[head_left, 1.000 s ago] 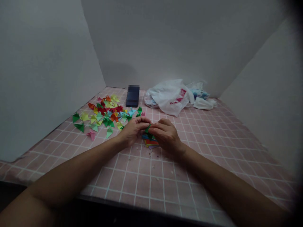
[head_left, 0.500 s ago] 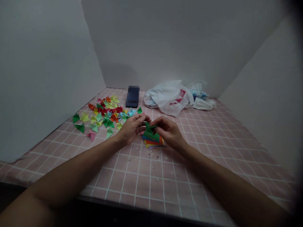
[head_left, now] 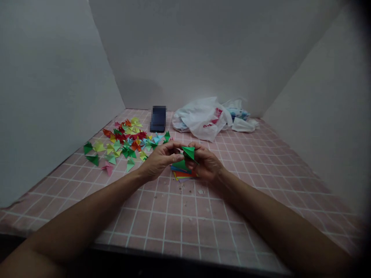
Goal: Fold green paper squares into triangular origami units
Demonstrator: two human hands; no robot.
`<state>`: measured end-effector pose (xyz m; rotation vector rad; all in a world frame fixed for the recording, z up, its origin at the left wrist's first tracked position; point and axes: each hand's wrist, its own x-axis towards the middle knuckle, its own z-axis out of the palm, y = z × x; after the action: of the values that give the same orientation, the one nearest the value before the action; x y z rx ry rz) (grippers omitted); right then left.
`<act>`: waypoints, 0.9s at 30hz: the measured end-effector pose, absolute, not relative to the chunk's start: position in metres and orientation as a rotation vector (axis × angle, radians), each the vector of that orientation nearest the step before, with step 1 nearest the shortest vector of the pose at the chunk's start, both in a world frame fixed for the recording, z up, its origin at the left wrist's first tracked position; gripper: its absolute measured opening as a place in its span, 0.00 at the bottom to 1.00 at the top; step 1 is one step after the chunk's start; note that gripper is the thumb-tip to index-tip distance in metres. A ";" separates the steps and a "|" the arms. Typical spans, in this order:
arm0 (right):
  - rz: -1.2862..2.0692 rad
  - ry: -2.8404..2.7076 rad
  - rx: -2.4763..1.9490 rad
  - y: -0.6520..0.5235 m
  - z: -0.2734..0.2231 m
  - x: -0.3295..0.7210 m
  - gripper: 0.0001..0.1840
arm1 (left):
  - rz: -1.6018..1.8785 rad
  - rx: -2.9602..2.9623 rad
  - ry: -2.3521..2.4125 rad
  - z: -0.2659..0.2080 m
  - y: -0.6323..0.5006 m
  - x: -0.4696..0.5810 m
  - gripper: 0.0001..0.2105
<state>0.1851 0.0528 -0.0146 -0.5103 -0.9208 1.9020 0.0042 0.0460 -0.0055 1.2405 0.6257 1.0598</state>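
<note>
A green folded paper crane [head_left: 189, 153], its triangular face turned toward me, is held up between my two hands. My right hand [head_left: 207, 163] is closed around its right side. From the left, my left hand [head_left: 162, 157] pinches at its edge with thumb and index finger. Just below and behind my fingers lies a small stack of coloured paper squares [head_left: 184, 175], with green, blue, orange, yellow and lilac edges showing. My hands partly cover the stack.
Several folded paper cranes [head_left: 127, 143] in many colours lie heaped at the left. A dark blurred phone-like object [head_left: 158, 119] stands behind them. White plastic bags [head_left: 199, 117] lie at the back. Small scraps [head_left: 201, 192] dot the checked tablecloth [head_left: 171, 227]. Pale walls enclose the table.
The green folded paper has been turned so a flat triangular face shows. My right hand has rolled over around it, and my left thumb has moved to its edge. The view shifted slightly.
</note>
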 end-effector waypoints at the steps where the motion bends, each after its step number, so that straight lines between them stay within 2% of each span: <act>1: 1.908 -0.917 -0.505 0.053 -0.015 0.184 0.11 | 1.069 1.262 0.628 -0.004 0.045 0.004 0.14; 5: 1.952 -0.919 -0.510 0.050 -0.016 0.181 0.11 | 1.101 1.339 0.675 0.002 0.042 0.006 0.11; 12: 1.999 -0.922 -0.557 0.049 -0.015 0.183 0.12 | 1.108 1.426 0.741 0.004 0.041 0.005 0.10; 19: 1.906 -1.026 -0.579 0.053 -0.012 0.189 0.09 | 1.068 1.428 0.791 0.007 0.042 0.003 0.10; 24: 1.655 -1.309 -0.617 0.054 -0.003 0.193 0.05 | 1.104 1.624 0.763 0.014 0.042 -0.001 0.05; 27: 1.268 -1.677 -0.578 0.051 0.011 0.198 0.05 | 1.111 1.903 0.780 0.021 0.041 -0.004 0.02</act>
<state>0.1977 0.0509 0.0111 -0.5778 -1.6770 1.2681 -0.0041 0.0410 0.0213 1.9025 0.7803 1.1105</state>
